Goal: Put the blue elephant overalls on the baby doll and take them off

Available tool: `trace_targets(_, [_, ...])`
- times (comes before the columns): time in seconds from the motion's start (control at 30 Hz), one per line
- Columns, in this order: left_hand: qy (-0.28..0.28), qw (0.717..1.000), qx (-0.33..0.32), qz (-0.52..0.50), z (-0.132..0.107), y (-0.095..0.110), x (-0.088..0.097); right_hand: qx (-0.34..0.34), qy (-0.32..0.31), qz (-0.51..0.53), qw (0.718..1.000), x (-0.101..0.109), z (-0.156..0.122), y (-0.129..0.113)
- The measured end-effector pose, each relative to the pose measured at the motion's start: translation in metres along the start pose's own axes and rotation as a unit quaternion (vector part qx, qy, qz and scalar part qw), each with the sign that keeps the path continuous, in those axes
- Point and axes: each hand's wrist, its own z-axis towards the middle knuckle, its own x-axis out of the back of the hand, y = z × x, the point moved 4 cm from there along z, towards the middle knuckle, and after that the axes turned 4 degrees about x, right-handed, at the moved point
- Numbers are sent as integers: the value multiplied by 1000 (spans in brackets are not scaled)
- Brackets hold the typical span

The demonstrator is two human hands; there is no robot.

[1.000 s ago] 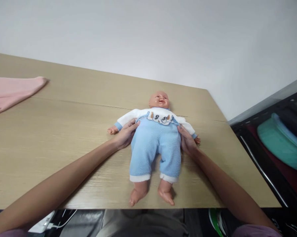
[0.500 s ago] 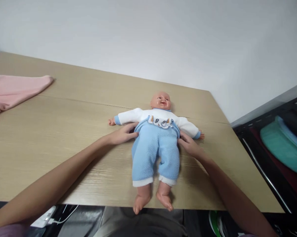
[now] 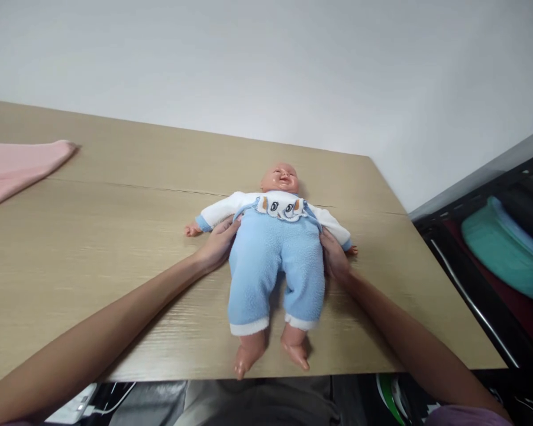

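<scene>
A baby doll point(image 3: 280, 177) lies on its back on the table, its head away from me and its feet at the near edge. It wears a white long-sleeved top point(image 3: 222, 208) with blue cuffs and fluffy light-blue trousers point(image 3: 273, 260) with white hems. A white animal-face patch point(image 3: 281, 208) with embroidered eyes sits at the chest. At the left side of the waist, my left hand point(image 3: 222, 239) is closed on the trousers' edge, thumb on top. My right hand point(image 3: 336, 254) grips the opposite side; its fingertips are partly hidden by the fabric.
A pink cloth point(image 3: 22, 165) lies on the wooden table point(image 3: 115, 236) at the far left. To the right stands a black rack point(image 3: 452, 266) with a teal item point(image 3: 506, 251) on it. A white charger with a cable point(image 3: 77, 405) is below the near edge.
Both hands have closed more firmly around the sides of the trousers, and the waist edge sits slightly higher. The doll appears shifted a little left in view, along with the table and pink cloth.
</scene>
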Motion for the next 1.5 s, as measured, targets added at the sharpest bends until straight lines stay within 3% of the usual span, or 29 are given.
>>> trace_targets(0.17, [-71,997,-1,-26,10,6,6,29,12,-14,999,6,4,-6])
trace_targets(0.27, [-101,986,-22,129,11,19,17,44,19,-30,998,11,3,-7])
trace_targets(0.37, [-123,954,-37,272,9,31,26,51,1,-69,996,14,1,-5])
trace_targets(0.5, [-154,945,-38,285,6,33,26,78,1,-82,994,13,3,-5])
trace_targets(0.63, [-128,976,-51,167,7,29,22,89,12,-45,995,6,8,-9])
trace_targets(0.73, [-101,993,-37,38,11,24,20,63,-12,-37,997,3,11,-9])
trace_targets(0.8, [-89,996,-31,3,15,21,20,42,-35,-34,998,2,10,-8])
trace_targets(0.9, [-83,995,-44,45,18,19,22,47,-40,-69,996,3,6,-12])
trace_targets(1.1, [-37,985,-114,124,17,26,20,160,9,-157,974,-8,7,-31])
trace_targets(1.3, [-28,978,-98,184,18,30,14,105,23,-167,980,-11,31,-17])
trace_targets(1.5, [10,978,-130,165,19,30,21,169,40,-274,946,2,14,-25])
